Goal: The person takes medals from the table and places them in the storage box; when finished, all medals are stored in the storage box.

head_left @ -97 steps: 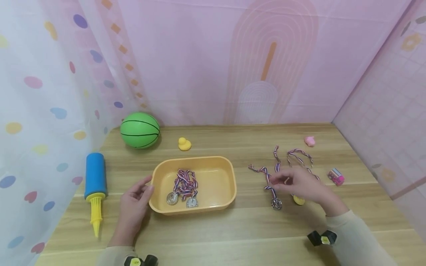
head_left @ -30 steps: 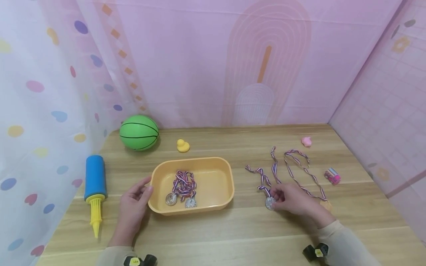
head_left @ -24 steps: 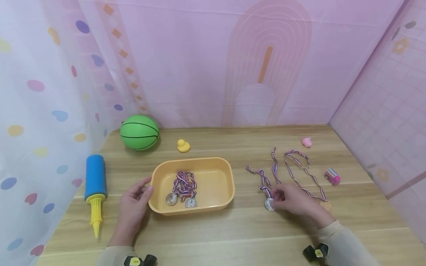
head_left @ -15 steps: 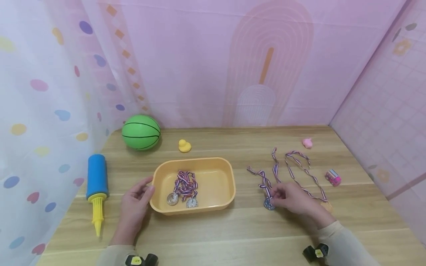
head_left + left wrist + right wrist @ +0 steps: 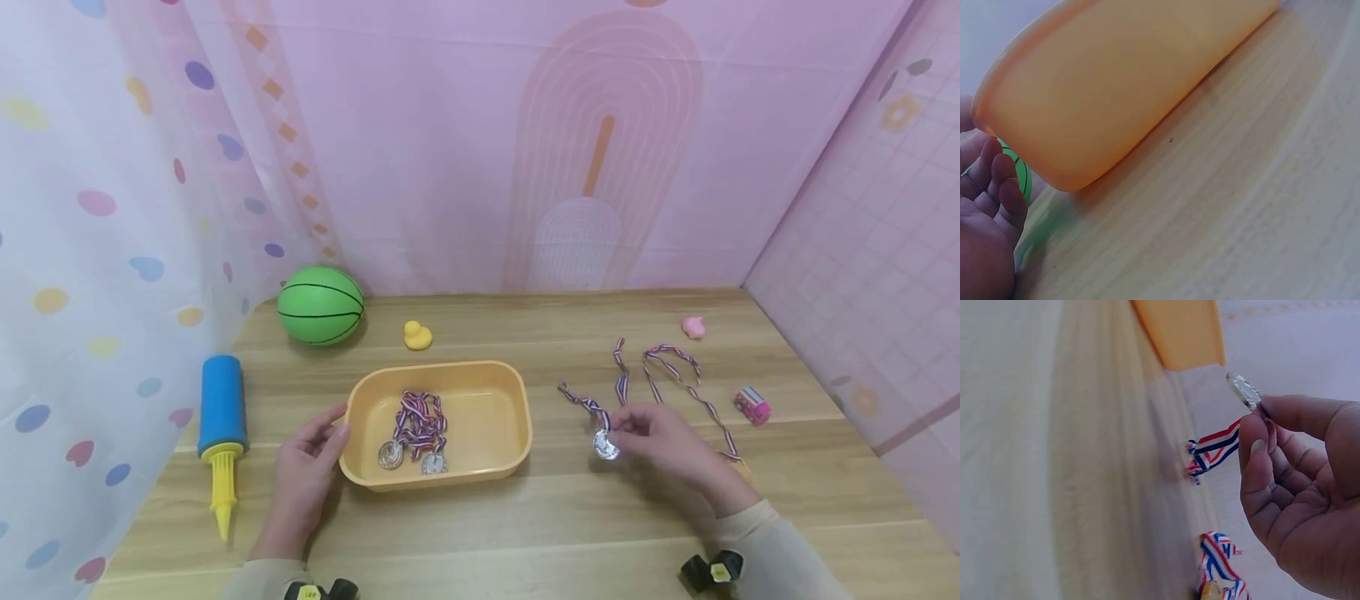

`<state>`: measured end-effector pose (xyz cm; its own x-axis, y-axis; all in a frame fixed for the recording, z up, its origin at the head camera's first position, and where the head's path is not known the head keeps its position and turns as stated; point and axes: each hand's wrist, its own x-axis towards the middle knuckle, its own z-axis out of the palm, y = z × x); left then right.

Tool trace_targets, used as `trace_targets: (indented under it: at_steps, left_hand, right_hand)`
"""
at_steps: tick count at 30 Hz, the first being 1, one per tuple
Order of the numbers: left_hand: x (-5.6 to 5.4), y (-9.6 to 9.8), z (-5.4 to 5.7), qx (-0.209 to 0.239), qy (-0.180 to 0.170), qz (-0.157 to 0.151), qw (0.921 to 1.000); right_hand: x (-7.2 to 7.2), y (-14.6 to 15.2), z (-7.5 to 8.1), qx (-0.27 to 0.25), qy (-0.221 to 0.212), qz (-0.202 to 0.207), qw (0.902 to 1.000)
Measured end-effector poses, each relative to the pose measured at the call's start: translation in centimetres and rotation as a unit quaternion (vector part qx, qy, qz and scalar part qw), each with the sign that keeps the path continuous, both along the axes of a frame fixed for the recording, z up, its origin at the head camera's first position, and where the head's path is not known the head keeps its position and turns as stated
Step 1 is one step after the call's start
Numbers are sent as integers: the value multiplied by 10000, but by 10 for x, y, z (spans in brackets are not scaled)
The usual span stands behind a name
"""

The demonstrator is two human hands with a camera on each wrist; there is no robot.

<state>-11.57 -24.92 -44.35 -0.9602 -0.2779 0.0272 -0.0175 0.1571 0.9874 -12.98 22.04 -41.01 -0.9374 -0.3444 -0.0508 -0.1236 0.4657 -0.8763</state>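
My right hand (image 5: 663,442) pinches a silver medal (image 5: 605,445) near its top, thumb against index finger. In the right wrist view that medal (image 5: 1244,391) is raised and tilted, its striped ribbon (image 5: 1215,447) trailing down. My left hand (image 5: 303,475) touches the left end of a yellow-orange tray (image 5: 437,482) with relaxed fingers; the left wrist view shows its fingers (image 5: 1004,172) loosely bent beside the tray wall (image 5: 1097,100). Inside the tray lie two silver medals (image 5: 434,463) with bunched ribbons (image 5: 420,423). Another ribboned medal (image 5: 742,468), gold-coloured, is partly hidden by my right wrist.
A green ball (image 5: 321,306) and a yellow rubber duck (image 5: 417,336) sit behind the tray. On the far left lies a blue and yellow hand pump (image 5: 222,425). To the right are a pink pig-like figure (image 5: 693,327) and a small pink toy vehicle (image 5: 752,406).
My right hand first moved from the ribbon down to the silver medal, then raised it slightly, drawing its ribbon along. The left hand stays at the tray.
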Motion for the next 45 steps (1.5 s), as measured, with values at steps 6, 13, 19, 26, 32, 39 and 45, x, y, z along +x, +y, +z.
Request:
trace_targets:
  at_steps: [6, 13, 19, 26, 32, 39, 45]
  left_hand:
    - [1, 0, 0, 114, 206, -53, 9997]
    - [2, 0, 0, 157, 261, -108, 9995]
    - [2, 1, 0, 176, 252, -85, 9995]
    - [2, -1, -1, 165, 258, -110, 9995]
    - [1, 0, -1, 200, 258, -114, 9994]
    - [1, -1, -2, 266, 242, -103, 9993]
    - [0, -1, -2, 154, 189, -66, 9997]
  right_hand:
    - [0, -4, 13, -237, 101, -208, 9995]
    - [-1, -7, 25, -248, 275, -336, 9987]
    - [-3, -10, 36, -188, 356, -462, 9981]
    - [-4, -16, 50, -458, 388, -405, 9974]
    - [-8, -21, 68, -437, 731, -424, 9955]
    - [-11, -38, 95, -566, 719, -348, 9952]
    - [-16, -61, 116, -645, 552, -267, 9960]
